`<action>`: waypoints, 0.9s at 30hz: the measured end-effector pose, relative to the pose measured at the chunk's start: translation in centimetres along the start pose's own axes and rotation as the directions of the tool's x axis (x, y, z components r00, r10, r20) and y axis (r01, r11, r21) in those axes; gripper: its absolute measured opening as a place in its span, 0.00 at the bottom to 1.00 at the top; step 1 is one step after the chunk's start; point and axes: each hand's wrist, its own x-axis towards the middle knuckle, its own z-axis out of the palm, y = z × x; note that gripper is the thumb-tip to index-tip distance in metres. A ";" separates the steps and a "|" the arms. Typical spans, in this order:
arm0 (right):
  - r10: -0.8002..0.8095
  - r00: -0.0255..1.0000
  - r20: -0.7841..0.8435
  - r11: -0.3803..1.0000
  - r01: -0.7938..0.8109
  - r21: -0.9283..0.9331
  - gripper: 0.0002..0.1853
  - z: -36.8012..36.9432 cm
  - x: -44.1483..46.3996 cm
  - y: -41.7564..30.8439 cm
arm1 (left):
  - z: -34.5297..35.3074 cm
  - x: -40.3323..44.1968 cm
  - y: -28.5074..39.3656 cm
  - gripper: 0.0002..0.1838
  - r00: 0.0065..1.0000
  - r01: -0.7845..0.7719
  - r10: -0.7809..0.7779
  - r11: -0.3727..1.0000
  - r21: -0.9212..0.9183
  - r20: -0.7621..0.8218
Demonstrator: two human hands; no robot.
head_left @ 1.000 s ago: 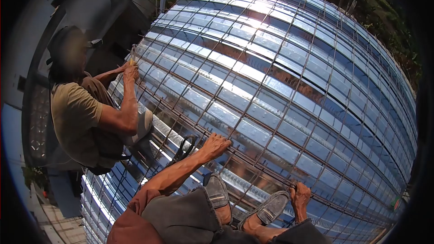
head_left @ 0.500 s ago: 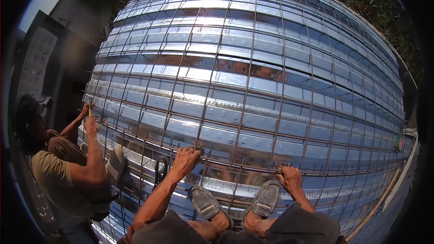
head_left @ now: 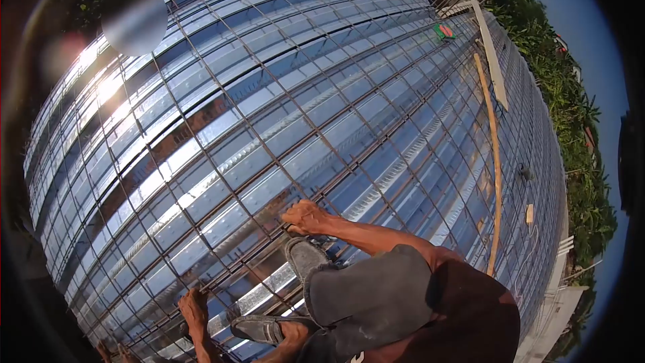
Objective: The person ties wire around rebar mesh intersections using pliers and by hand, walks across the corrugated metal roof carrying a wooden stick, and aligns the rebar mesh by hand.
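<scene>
My left hand (head_left: pixel 193 309) is closed on a thin steel bar of the rebar grid (head_left: pixel 228 191), low and left of centre. Farther right and higher, my right hand (head_left: pixel 304 218) is wrapped round a bar along the same doubled line of bars. The grid lies over shiny ribbed metal decking (head_left: pixel 403 161). Both of my grey shoes, the upper one (head_left: pixel 306 255) and the lower one (head_left: pixel 259 328), rest on the decking close to my hands.
A co-worker's hand (head_left: pixel 125 355) shows at the bottom left edge. On the right lie a long wooden pole (head_left: pixel 495 161), a pale board (head_left: pixel 492 60), a small wood block (head_left: pixel 529 214) and a red-green object (head_left: pixel 443 31). Plants stand beyond the deck edge.
The view has swung to the right. Most of the co-worker has left the frame, and the pole and board show more fully. Both my hands stay on the bars.
</scene>
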 end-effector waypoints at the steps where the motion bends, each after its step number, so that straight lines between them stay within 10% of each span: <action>1: -0.013 1.000 0.017 1.000 0.013 0.019 0.17 0.1 0.0 0.1 | -0.1 0.0 -0.1 0.09 1.000 0.004 -0.004 1.000 -0.009 0.028; 14: 0.048 0.999 0.023 0.997 -0.050 0.065 0.16 3.0 -0.1 1.1 | -0.3 0.2 0.0 0.15 0.987 -0.156 0.156 0.988 -0.006 -0.038; 27: -0.005 0.995 -0.102 1.000 0.005 -0.005 0.18 2.0 -0.5 0.1 | 1.2 -1.3 -0.9 0.07 0.999 0.013 -0.017 0.992 0.127 0.031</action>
